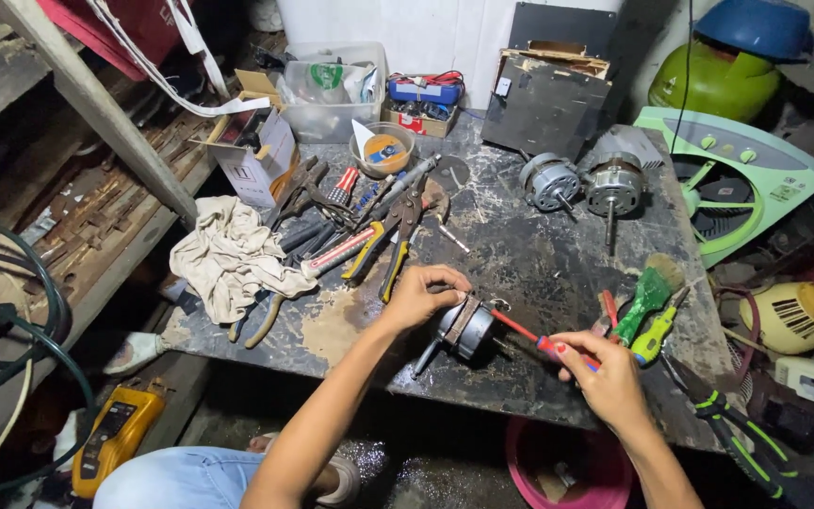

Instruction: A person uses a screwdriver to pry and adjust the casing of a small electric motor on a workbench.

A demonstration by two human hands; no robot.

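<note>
Small grey motor [466,330] on side; red-handled screwdriver [541,345] touching it.

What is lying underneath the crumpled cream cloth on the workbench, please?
Plier handles poke out from under the cloth at its lower edge. Their heads, and anything else beneath it, are covered.

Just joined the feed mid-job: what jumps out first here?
At the bench's near edge, the left hand steadies a small motor while the right hand drives a red-handled screwdriver into it. Two more motors sit at the back, with a heap of pliers beside a crumpled rag on the left.
</note>
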